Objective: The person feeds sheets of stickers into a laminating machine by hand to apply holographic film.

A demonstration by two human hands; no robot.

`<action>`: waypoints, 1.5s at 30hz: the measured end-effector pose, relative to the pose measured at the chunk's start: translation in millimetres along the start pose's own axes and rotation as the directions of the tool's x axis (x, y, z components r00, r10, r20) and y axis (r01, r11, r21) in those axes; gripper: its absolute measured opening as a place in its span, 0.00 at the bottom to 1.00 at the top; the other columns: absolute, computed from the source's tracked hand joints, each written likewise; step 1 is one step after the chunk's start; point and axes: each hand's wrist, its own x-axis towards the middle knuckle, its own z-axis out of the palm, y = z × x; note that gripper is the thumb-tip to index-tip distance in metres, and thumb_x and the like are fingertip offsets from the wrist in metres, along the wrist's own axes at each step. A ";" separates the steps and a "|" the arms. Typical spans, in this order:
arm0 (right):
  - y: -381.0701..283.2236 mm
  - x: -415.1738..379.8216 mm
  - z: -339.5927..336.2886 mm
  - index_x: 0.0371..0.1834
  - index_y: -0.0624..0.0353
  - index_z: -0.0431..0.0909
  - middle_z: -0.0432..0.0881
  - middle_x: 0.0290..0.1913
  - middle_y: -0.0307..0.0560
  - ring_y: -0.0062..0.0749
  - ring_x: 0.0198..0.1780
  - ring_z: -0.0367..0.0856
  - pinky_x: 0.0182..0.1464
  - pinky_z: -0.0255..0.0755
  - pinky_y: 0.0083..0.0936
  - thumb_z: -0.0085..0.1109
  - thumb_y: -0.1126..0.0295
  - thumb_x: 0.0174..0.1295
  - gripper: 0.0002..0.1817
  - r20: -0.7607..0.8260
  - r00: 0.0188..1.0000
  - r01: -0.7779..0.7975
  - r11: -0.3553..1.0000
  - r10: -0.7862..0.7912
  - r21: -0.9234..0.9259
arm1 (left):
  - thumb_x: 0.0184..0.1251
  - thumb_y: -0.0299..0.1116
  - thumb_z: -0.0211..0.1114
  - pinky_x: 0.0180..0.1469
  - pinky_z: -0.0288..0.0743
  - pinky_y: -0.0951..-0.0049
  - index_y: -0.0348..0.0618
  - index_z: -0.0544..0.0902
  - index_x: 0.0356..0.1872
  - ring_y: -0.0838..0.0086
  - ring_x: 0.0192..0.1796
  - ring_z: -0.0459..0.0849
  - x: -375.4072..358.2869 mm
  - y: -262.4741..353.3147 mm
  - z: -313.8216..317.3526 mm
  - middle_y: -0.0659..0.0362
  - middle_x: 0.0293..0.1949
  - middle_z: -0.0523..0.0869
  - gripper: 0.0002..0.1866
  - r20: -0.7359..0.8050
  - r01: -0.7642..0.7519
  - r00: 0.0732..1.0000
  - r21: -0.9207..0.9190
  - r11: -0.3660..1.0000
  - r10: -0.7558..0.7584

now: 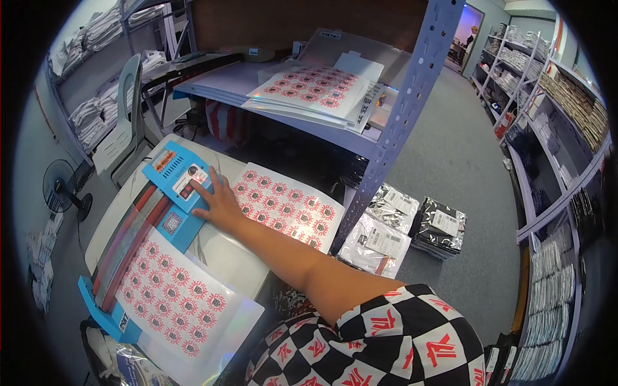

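Note:
My right hand (222, 202) rests over the control panel of a blue laminating machine (183, 172), its fingers spread and one fingertip at the red switches (187, 190). Nothing is held in it. A printed sheet of red and black round stickers (170, 299) lies partly under the machine's red rollers (132, 241), with clear glossy film around its lower edge. Beyond my wrist, a second sheet of the same stickers (290, 202) lies on the white table. My left hand is out of view.
A metal shelf post (412, 90) stands close on the right of the table. More sticker sheets (309, 87) lie on the shelf above. Packaged garments (441, 225) are stacked on the floor. A fan (61, 186) and a chair (122, 141) stand left; loaded racks (547, 193) line the right.

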 end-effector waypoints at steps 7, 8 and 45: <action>2.9 1.1 7.0 0.62 0.33 0.59 0.41 0.68 0.57 0.66 0.62 0.49 0.59 0.56 0.52 0.60 0.46 0.44 0.38 -0.075 0.996 0.058 0.998 -0.058 0.002 | 0.61 0.34 0.53 0.58 0.59 0.57 0.37 0.73 0.49 0.51 0.58 0.66 -39.9 -6.6 -30.8 0.45 0.55 0.70 0.17 -0.004 0.030 1.000 -0.004 1.000 -0.030; 0.7 0.4 6.9 0.62 0.33 0.59 0.41 0.68 0.56 0.65 0.62 0.49 0.58 0.56 0.52 0.60 0.46 0.44 0.38 -0.061 0.997 0.050 0.999 -0.049 0.014 | 0.61 0.34 0.53 0.57 0.59 0.57 0.37 0.73 0.49 0.51 0.58 0.66 -41.4 -4.7 -31.2 0.45 0.55 0.70 0.17 -0.008 0.036 0.999 -0.004 0.999 -0.036; -6.0 -2.1 -6.6 0.63 0.31 0.56 0.35 0.69 0.50 0.63 0.64 0.46 0.57 0.58 0.52 0.56 0.45 0.48 0.36 0.067 0.997 -0.032 0.999 0.034 -0.028 | 0.59 0.34 0.54 0.57 0.58 0.55 0.39 0.75 0.48 0.49 0.57 0.66 24.8 14.3 27.5 0.45 0.54 0.70 0.17 -0.001 0.007 1.000 0.013 1.000 -0.007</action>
